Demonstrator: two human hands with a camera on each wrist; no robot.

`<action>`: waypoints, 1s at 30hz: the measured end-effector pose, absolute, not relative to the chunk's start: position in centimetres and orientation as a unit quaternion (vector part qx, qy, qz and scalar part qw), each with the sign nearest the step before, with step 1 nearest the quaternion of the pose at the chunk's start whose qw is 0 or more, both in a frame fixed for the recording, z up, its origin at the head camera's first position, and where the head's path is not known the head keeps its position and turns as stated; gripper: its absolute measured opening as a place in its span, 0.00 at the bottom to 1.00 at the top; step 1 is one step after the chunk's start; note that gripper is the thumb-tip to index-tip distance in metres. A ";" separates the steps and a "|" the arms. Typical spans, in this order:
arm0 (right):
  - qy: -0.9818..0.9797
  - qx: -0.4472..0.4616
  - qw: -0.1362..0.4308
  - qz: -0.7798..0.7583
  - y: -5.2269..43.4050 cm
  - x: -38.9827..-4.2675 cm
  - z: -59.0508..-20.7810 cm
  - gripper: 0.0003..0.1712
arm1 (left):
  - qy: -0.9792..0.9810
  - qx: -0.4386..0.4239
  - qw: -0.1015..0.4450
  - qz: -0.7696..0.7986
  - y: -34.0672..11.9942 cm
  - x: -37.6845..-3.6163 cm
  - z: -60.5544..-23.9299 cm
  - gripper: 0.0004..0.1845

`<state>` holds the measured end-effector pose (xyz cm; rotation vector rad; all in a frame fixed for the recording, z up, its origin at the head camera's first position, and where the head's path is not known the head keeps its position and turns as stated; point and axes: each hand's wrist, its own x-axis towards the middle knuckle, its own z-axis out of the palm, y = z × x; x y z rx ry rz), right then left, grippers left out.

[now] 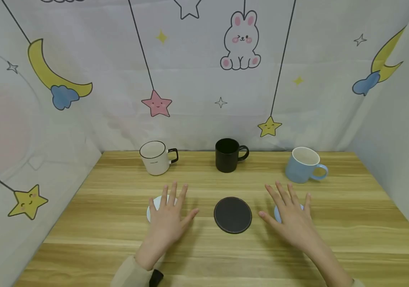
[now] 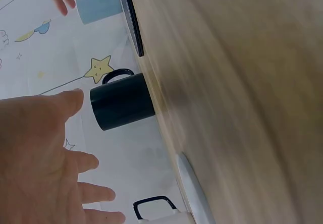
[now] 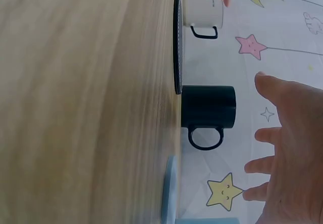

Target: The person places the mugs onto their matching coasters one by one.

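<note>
Under left hand (image 1: 168, 221): round white coaster (image 1: 153, 208).

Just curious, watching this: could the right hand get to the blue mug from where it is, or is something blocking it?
Probably yes. The right hand hovers open over a pale blue coaster, and the blue mug stands just beyond its fingertips near the table's far edge. Nothing lies between them, and the mug's handle faces right, away from the black mug.
</note>
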<state>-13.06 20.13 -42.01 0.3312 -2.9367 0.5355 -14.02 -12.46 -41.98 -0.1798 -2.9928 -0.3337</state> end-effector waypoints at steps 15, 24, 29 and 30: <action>-0.971 0.131 0.076 0.187 19.7 -13.7 -42.0 0.45 | -0.989 -0.039 0.075 -0.119 -13.9 -13.7 -41.5 0.41; -0.968 0.144 0.085 0.186 19.0 -14.0 -41.7 0.44 | -0.992 -0.028 0.059 -0.107 -14.8 -13.6 -41.4 0.41; -0.966 0.149 0.088 0.192 18.6 -14.1 -41.8 0.44 | -0.993 -0.022 0.059 -0.104 -15.4 -13.6 -41.5 0.41; -0.966 0.150 0.088 0.193 18.5 -14.1 -41.8 0.44 | -0.992 -0.020 0.060 -0.105 -15.5 -13.6 -41.4 0.41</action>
